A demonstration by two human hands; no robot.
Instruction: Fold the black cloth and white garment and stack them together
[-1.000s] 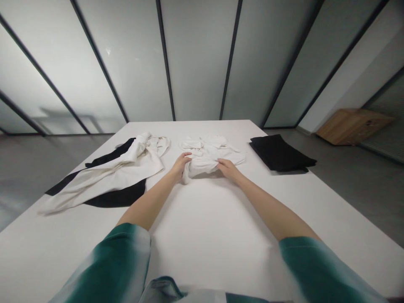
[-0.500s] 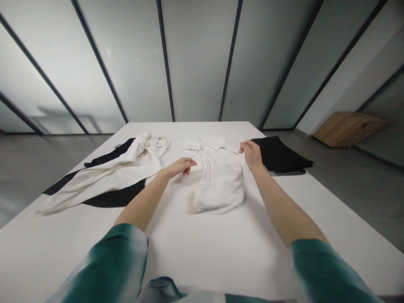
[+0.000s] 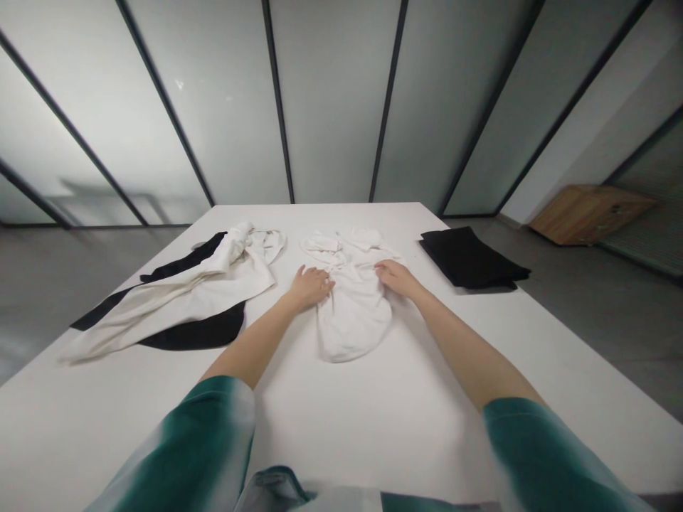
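"Item one?"

"White garment [image 3: 355, 327], thin and creased; lies mid-tabletop [image 3: 341, 419], between the left and right edges. Lower part spread toward the near edge, with a rounded end; upper part bunched toward the far edge."

"Hands on it?"

"Both mine. Left hand [image 3: 312, 288]: loose, fingers fanned, resting against the garment's left side. Right hand [image 3: 395, 277]: fingertips touching its right side, fingers bent; I cannot tell whether they pinch the fabric."

"Left edge of the tabletop?"

"One larger off-white garment [image 3: 213, 288], rumpled, stretched lengthwise beside that edge, its gathered end toward the far left corner. Black fabric [image 3: 205, 331] under it, showing along both sides."

"Right edge?"

"One folded black cloth [image 3: 469, 259], flat, in layers, at that edge in its far half, well apart from my right hand."

"Beyond the tabletop?"

"Past the far edge, frosted panels [image 3: 334, 99] in dark frames. Past the right edge, a wooden cabinet [image 3: 587, 213] on the floor."

"My sleeves?"

"Short, green and white [image 3: 197, 434]."
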